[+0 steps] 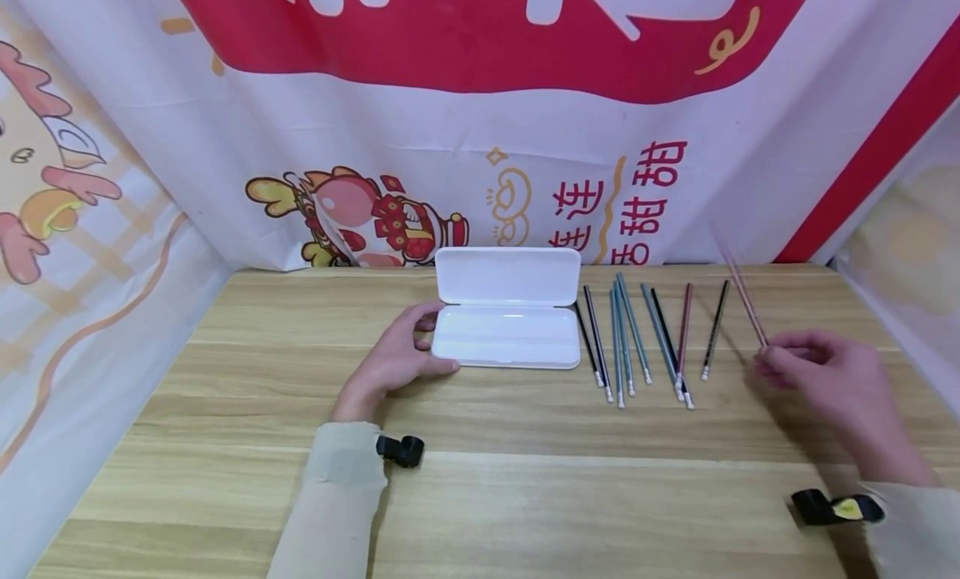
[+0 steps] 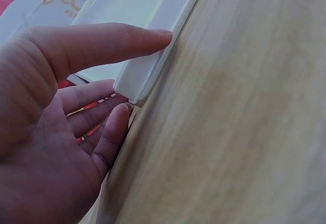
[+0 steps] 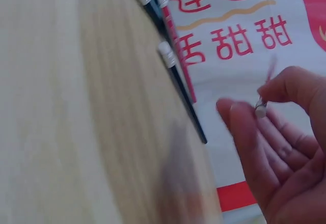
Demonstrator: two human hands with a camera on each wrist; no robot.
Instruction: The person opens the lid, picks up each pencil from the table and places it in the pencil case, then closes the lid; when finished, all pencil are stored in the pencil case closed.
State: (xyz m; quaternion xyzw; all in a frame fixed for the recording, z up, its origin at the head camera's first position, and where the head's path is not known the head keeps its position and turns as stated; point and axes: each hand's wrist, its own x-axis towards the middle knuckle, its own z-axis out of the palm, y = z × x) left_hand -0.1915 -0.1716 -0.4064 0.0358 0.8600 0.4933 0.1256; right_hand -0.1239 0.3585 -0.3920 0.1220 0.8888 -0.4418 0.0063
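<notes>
A white pencil case lies open on the wooden table, its lid folded back. My left hand holds the case's left end, thumb on the front rim and fingers round the corner. To the right lies a row of several pencils with white eraser ends. My right hand pinches the eraser end of a pink pencil, lifted and blurred above the table's right side. In the right wrist view the pencil's end sits between thumb and fingers.
Printed cloth banners wall in the table at the back and both sides. Black straps sit on both wrists. Bare wood spreads across the front half of the table.
</notes>
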